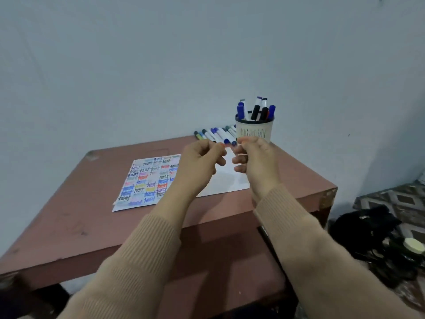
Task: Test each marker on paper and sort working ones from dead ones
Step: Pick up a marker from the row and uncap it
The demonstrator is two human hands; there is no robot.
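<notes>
Left hand and right hand each in a closed grip, contents too hidden to tell, above paper on reddish surface; pale wall behind.

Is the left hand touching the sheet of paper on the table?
Apart. In the head view the left hand is raised above the paper; its fingers curl near the right hand, off the sheet.

Pale blue wall, reddish-brown table, patterned floor
</notes>
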